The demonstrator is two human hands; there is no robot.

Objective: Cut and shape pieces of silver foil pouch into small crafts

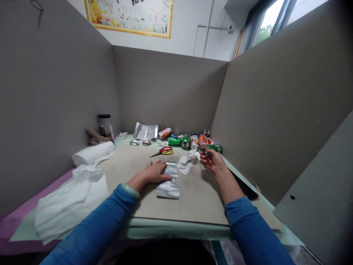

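My left hand point(156, 172) lies flat, fingers stretched, on the left part of a silver metal sheet point(171, 187), its edges slightly wavy. To the right, my right hand point(212, 162) is raised off the board with its fingers closed round a small slim dark object point(204, 151), whose exact kind I cannot make out. A crumpled white tissue point(186, 162) lies between the two hands. Beyond the sheet rest scissors point(163, 151) with red and yellow handles, blades pointing left.
Drink cans point(185, 141), several of them, line the back right. A curled silver sheet point(145, 131) stands at the back. On the left are a clear jar point(106, 127) with a black lid, a white roll point(93, 153) and white cloth point(73, 198). Grey panels point(168, 88) enclose the table.
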